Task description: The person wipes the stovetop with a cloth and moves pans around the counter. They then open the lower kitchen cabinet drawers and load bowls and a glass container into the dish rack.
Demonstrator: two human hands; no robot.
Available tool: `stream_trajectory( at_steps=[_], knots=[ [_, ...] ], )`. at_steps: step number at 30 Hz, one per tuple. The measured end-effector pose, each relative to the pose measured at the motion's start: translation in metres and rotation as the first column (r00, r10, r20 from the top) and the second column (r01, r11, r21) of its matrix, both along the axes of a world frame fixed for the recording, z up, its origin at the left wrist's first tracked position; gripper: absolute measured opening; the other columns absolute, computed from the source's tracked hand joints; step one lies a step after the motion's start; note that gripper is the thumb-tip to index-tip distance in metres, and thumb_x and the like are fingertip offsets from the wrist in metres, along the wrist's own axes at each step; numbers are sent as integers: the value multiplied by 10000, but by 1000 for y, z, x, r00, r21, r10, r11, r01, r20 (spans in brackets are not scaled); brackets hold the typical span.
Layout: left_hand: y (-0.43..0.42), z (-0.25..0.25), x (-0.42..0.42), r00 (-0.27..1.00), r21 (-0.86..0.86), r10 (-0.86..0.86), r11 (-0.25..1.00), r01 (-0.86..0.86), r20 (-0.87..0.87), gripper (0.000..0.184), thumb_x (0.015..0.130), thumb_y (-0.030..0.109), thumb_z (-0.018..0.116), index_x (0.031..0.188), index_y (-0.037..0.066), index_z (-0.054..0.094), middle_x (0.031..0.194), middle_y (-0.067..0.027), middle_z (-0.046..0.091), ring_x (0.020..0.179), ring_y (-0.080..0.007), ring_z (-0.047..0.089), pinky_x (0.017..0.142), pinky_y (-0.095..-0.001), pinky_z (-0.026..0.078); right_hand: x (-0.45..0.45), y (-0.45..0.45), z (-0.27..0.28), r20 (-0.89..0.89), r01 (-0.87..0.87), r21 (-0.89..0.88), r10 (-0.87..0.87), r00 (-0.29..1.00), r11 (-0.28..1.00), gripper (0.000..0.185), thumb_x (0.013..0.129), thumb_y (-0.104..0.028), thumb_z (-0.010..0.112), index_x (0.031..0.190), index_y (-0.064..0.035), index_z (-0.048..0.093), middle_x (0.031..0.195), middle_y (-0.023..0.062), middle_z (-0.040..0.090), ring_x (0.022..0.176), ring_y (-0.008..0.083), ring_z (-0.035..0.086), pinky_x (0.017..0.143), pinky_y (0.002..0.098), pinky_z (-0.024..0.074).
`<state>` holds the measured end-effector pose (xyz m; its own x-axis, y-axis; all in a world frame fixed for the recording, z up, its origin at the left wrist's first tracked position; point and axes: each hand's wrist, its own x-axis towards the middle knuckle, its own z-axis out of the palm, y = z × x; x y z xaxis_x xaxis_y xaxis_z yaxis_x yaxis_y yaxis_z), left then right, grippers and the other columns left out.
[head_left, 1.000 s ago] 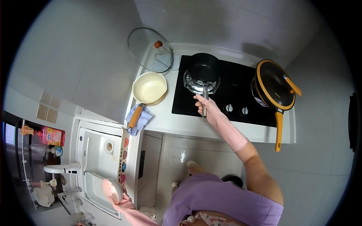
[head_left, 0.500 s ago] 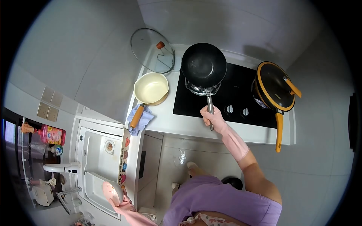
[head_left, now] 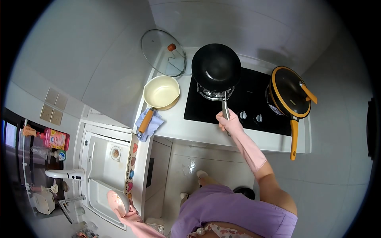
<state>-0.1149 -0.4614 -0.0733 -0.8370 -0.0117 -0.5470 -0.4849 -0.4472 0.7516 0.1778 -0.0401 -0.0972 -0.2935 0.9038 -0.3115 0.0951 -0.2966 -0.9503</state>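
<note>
My right hand (head_left: 231, 122), in a pink rubber glove, is closed around the metal handle of a black wok (head_left: 216, 67). The wok is over the left burner (head_left: 212, 95) of the black glass stove; whether it rests fully on the support I cannot tell. At the lower left, my left hand (head_left: 130, 216), also gloved in pink, grips a pink bowl (head_left: 116, 203) beside the front edge of the sink (head_left: 108, 158). The bowl is tilted and its inside is mostly turned away.
A cream saucepan (head_left: 161, 93) stands left of the stove, its wooden handle over a blue cloth (head_left: 154, 123). Behind it a glass lid (head_left: 158, 51) leans in a rack. A lidded yellow-rimmed pan (head_left: 290, 92) sits on the right burner. A white faucet (head_left: 65, 174) reaches over the sink.
The wok has tilted and shifted slightly right, and my right hand with its handle has moved a little to the right. My left hand and the bowl are nearly unchanged.
</note>
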Motion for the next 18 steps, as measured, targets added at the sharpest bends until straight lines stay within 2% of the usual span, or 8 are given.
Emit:
stream_trajectory(
  at_steps=[5,9,11,13,14,15,17,18],
  knots=[
    [-7,-6,-3,1000,29,-11,1000,11,3,690,884,422,575,1383,19,320,1200,-197,535,843,-390,645,503,-250,542,15,19,23,339,34,22,-39,940,999,77,847,-53,620,850,-70,546,582,-1,532,449,69,467,420,220,397],
    [-6,-12,-2,999,-1,7,1000,-7,-34,672,894,416,562,1384,19,328,1194,-194,543,829,-389,646,535,-254,555,29,39,55,283,-4,-129,40,958,992,112,824,-64,651,834,-74,540,574,28,535,420,92,454,389,231,385],
    [-3,-10,-1,1000,-7,8,1000,-8,-13,651,906,415,542,1383,21,338,1207,-191,539,837,-385,644,553,-254,558,35,52,77,151,-45,-236,82,985,971,153,843,-84,641,751,-96,519,538,-17,495,395,65,419,380,212,353],
    [-3,-9,1,1000,-15,-5,1000,5,-20,636,916,417,522,1382,21,345,1218,-188,536,843,-382,642,567,-251,560,52,68,90,-248,-153,-405,53,967,901,207,911,-122,565,713,-131,505,511,-82,454,388,22,395,366,199,316],
    [-6,-10,1,999,-14,-9,1000,9,-39,631,921,419,513,1381,21,348,1221,-187,535,845,-380,642,573,-249,560,64,76,100,-511,-336,-428,82,856,839,276,958,-163,494,683,-169,472,496,-127,420,377,-4,377,364,186,291],
    [-8,-11,0,998,-13,-8,1000,8,-61,626,925,421,504,1381,21,350,1225,-186,535,846,-379,641,579,-246,559,69,69,103,-554,-393,-424,110,825,816,313,966,-172,482,656,-178,435,498,-116,409,367,6,361,373,176,274],
    [-27,-30,-10,998,40,12,999,-9,-66,623,927,425,497,1381,23,350,1230,-184,533,853,-378,640,587,-250,558,70,51,106,-513,-276,-419,26,858,865,317,983,-175,434,667,-163,419,515,-108,414,372,13,346,378,183,253],
    [-33,-37,-12,998,62,15,998,-11,-64,622,928,426,494,1381,24,350,1232,-183,532,857,-377,640,590,-253,557,70,46,92,-806,-485,-343,13,591,804,230,979,-125,403,755,-111,455,512,-79,395,369,17,343,368,181,245]
  ],
)
